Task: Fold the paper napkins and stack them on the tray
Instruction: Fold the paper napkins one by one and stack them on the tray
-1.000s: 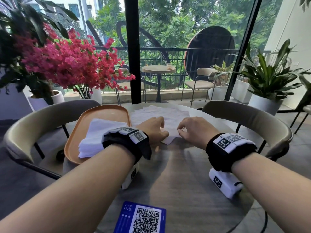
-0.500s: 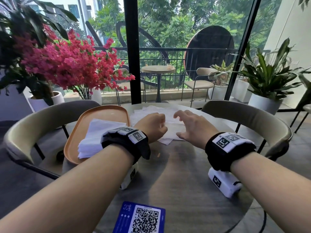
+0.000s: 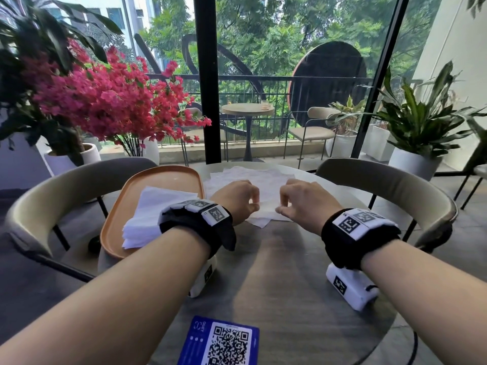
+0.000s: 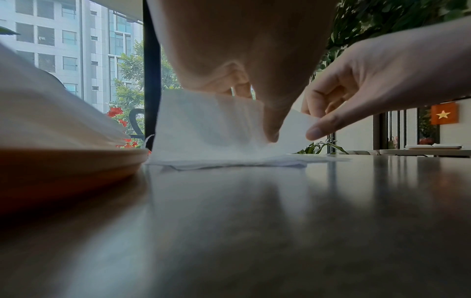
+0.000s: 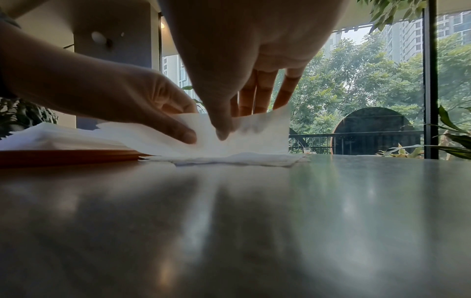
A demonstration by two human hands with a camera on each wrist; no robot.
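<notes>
Both hands are down over the loose napkins at the middle of the round table, and each has hold of the same sheet. The left hand pinches the near edge of the top napkin between thumb and curled fingers, and the right hand pinches that edge just beside it, thumb tip against forefinger. From the left wrist view the sheet stands up off the pile, lifted at the near side while its far part trails down onto the sheets below. The right wrist view shows the same thing from the other side: the raised flap of white paper caught between the two thumbs, the right fingers pointing down behind it. Under the lifted sheet lies the pile of unfolded napkins, flat on the table, slightly ragged at the corners. To the left, just beside that pile, sits the orange tray, and on it rests the stack of folded napkins, partly hidden by the left wristband. At the near edge of the table lies a blue card with a QR code. Curved chair backs stand at either side, and pink flowers rise behind the tray.
</notes>
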